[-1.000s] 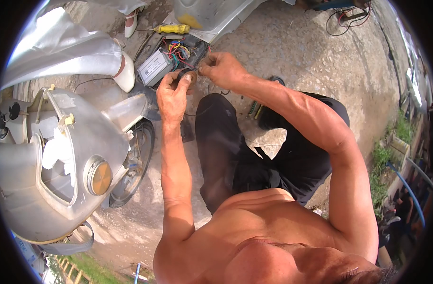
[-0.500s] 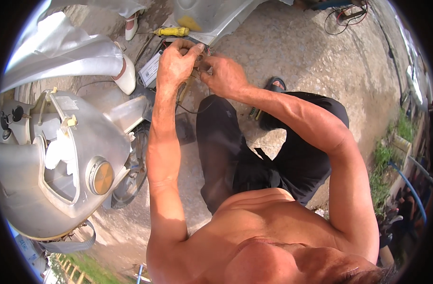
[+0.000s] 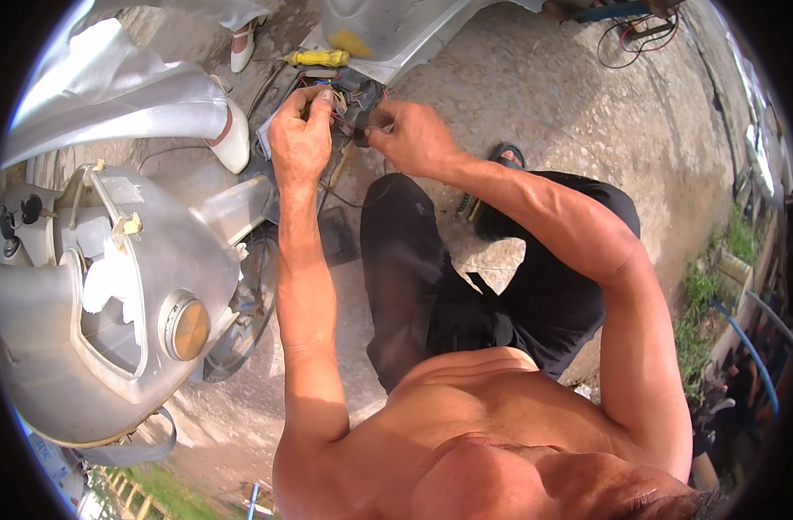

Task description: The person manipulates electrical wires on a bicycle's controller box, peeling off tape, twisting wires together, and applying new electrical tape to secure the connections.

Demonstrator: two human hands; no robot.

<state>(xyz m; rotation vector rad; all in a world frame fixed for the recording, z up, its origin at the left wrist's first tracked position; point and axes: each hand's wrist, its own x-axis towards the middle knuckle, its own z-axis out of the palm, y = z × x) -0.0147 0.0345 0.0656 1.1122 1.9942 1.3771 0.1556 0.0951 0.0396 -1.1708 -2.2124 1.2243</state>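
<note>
A bundle of red and yellow wires (image 3: pixel 340 97) was held up between both hands, above a grey box (image 3: pixel 279 130) on the concrete ground (image 3: pixel 543 95), so the ends could be worked in good light. The left hand (image 3: pixel 299 139) was pinched on the strands; the right hand (image 3: pixel 411 134) was closed on a small dark part. A yellow screwdriver (image 3: pixel 317 58) was lying just beyond, within reach. A silver scooter (image 3: pixel 110 286) was standing to the left.

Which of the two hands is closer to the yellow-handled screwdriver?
The left hand: it works just below the yellow-handled screwdriver, while the right hand is farther right.
</note>
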